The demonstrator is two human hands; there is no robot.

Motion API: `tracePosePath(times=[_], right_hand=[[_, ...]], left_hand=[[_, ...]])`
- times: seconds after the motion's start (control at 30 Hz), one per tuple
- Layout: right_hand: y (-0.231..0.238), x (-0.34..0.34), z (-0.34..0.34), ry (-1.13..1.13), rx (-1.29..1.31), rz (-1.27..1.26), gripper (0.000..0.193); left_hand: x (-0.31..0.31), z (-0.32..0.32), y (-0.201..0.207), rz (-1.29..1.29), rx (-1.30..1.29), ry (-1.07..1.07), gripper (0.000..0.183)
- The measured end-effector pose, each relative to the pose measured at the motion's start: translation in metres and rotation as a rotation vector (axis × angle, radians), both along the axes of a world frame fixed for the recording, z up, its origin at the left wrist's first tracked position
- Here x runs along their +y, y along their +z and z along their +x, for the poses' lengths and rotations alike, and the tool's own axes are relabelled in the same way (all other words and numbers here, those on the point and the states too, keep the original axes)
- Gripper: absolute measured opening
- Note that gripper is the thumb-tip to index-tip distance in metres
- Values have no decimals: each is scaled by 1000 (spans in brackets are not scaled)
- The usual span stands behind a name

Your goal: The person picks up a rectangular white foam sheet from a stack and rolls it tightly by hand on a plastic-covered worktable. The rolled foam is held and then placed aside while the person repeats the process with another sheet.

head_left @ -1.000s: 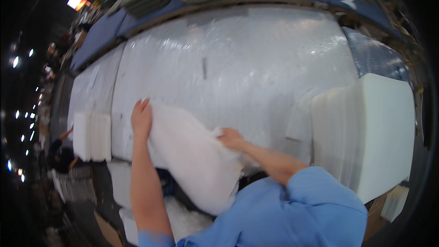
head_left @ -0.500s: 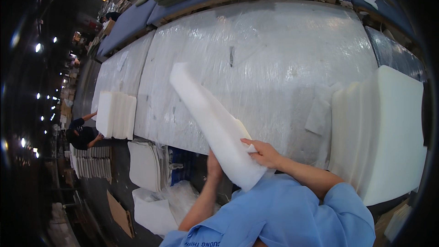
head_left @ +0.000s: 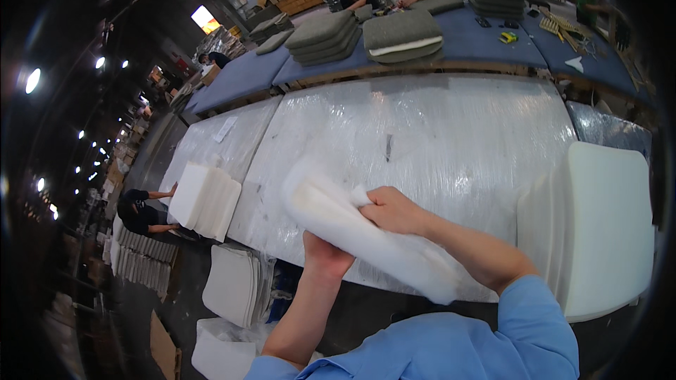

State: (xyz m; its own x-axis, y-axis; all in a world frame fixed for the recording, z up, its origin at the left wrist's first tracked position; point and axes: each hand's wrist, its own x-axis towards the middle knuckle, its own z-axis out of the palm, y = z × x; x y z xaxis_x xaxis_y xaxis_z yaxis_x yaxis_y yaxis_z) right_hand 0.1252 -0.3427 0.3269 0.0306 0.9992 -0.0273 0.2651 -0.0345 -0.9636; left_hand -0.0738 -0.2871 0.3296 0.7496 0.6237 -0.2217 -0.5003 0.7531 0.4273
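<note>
A thick white cushion wrapped in fluffy wadding (head_left: 384,257) is held up over the plastic-covered table (head_left: 429,127), slanting from far left to near right and slightly blurred. Beneath its near left edge, my left hand (head_left: 328,256) grips it, the fingers hidden behind. My right hand (head_left: 396,211) is closed on a loose flap of the wadding (head_left: 360,197) at the upper edge. To the right stands a stack of white foam cushions (head_left: 609,232).
Across the table, blue benches (head_left: 486,49) carry stacks of grey-green cushions (head_left: 324,36) and a yellow tape measure (head_left: 508,37). At left a person (head_left: 141,211) handles white cushions (head_left: 204,200). More white pads (head_left: 230,285) stand below the table edge. Other people work behind the benches.
Both hands have moved up and away from my body with the cushion. It has swung to a flatter slant, and the right hand has drawn the wadding flap outward. My view has tilted up.
</note>
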Motion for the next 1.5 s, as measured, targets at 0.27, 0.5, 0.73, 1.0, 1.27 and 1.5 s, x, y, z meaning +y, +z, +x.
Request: tracePosePath(times=[0.27, 0.5, 0.73, 1.0, 1.27, 1.5], right_hand=[[-25, 42, -27, 208, -361, -278, 43], [-37, 70, -48, 242, 120, -331, 45], [-68, 65, -22, 343, -107, -262, 39], [-25, 104, -35, 247, 91, -251, 22], [32, 145, -83, 257, -164, -324, 43], [79, 154, -118, 276, -787, -232, 74]], left_hand=[[-23, -31, -19, -300, 277, 80, 62], [-1, -70, -53, -139, 437, 110, 68], [19, -91, -89, 396, 786, 437, 77], [54, -101, -107, 517, 725, 526, 70], [108, -131, -126, 572, 471, 276, 60], [152, -133, -122, 690, 324, -109, 74]])
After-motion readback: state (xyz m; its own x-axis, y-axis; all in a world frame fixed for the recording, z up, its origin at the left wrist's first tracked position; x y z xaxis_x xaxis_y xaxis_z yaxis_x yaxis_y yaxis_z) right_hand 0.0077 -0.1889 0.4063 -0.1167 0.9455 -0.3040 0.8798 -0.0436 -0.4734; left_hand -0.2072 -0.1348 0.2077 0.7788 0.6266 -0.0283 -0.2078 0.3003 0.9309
